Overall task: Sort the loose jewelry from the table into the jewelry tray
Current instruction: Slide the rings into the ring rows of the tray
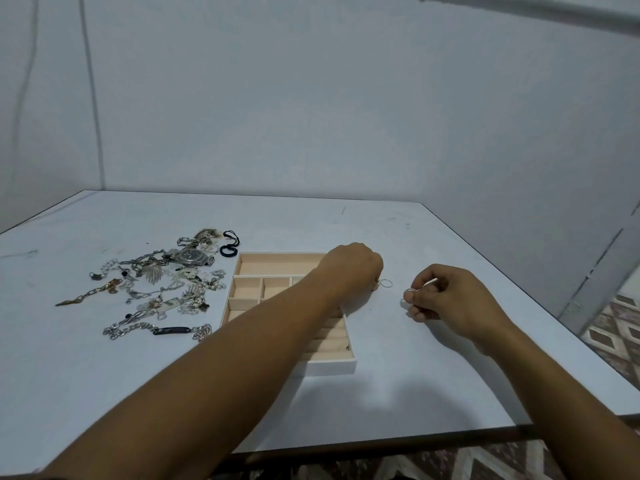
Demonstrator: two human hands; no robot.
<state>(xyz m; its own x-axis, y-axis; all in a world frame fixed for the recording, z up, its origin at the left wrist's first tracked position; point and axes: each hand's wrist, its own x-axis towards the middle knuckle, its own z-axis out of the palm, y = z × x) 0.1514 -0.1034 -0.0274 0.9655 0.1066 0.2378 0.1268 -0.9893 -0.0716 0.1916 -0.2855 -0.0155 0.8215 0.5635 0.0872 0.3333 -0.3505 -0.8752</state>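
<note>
On the white table [381,396], seen from the head camera, we found a shallow beige compartmented jewelry tray [329,368] at the centre. A tangled heap of silver and gold chains, bracelets and a wristwatch [162,282] lay just to its left. Our left hand [349,268] reached across the tray, fingers curled under. A thin wire hoop [386,283] sat at their tips, just right of the tray; we could not tell whether they pinched it. Our right hand [450,299], further right, pinched a small silver ring [409,291].
</note>
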